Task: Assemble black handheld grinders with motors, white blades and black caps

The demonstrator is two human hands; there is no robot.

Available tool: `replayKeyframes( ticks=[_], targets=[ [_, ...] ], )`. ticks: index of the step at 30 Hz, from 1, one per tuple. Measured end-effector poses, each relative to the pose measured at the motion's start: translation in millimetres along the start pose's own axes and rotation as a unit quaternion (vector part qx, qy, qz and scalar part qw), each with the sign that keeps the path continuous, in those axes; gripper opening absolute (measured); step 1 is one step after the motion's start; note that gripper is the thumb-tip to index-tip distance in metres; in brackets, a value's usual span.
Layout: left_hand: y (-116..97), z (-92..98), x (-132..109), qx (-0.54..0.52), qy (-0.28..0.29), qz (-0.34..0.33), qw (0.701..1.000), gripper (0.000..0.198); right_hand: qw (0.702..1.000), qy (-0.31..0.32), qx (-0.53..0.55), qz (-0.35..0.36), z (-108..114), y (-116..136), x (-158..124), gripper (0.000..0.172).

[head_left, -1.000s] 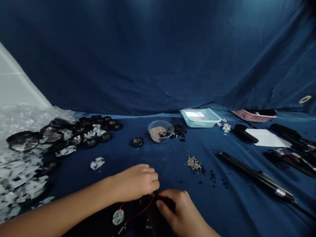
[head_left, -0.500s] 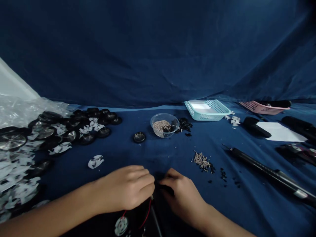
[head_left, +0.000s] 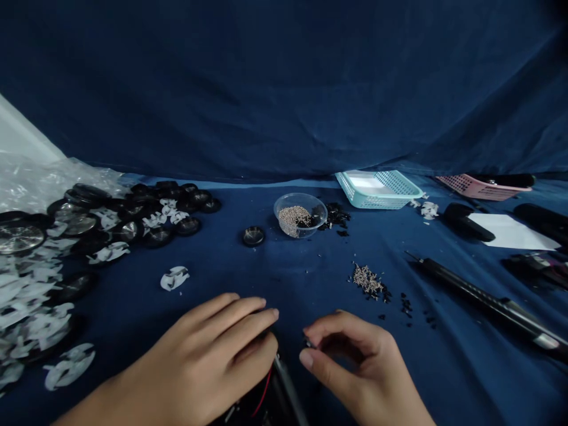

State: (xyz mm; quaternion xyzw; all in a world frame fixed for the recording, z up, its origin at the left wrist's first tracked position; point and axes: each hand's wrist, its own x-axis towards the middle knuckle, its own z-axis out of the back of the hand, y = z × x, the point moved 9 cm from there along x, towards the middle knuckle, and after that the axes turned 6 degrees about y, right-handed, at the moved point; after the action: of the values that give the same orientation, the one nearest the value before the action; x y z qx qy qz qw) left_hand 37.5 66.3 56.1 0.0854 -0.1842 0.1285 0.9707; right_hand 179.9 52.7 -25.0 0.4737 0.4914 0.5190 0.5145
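Two hands (head_left: 195, 355) (head_left: 364, 361), black casing (head_left: 278, 396) — under left, near right

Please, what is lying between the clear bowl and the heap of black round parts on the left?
In the head view, one round black part lies on the blue cloth between the heap and the clear bowl, nearer the bowl.

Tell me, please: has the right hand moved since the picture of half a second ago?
Yes. Judged against the screw pile, the right hand has moved rightward and nearer to the wearer.
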Motion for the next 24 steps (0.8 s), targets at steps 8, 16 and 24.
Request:
replayKeyframes(
  ticks=[8,16,24],
  targets=[
    [-8,7.7,-9,0.001,-0.001,0.046,0.999,0.036,0.962,0.095,0.255,-0.038,-26,-19,-6,0.022],
    [-10,9.5,-28,-0.075,-0.044,0.102,0.991,0.032,0.970,0.103,0.216,-0.044,-22,-21,-9,0.028],
    [-20,12.9,-32,-0.039,-0.114,0.103,0.987,0.027,0.982,0.078,0.167,-0.036,-22,-20,-10,0.026]
  ],
)
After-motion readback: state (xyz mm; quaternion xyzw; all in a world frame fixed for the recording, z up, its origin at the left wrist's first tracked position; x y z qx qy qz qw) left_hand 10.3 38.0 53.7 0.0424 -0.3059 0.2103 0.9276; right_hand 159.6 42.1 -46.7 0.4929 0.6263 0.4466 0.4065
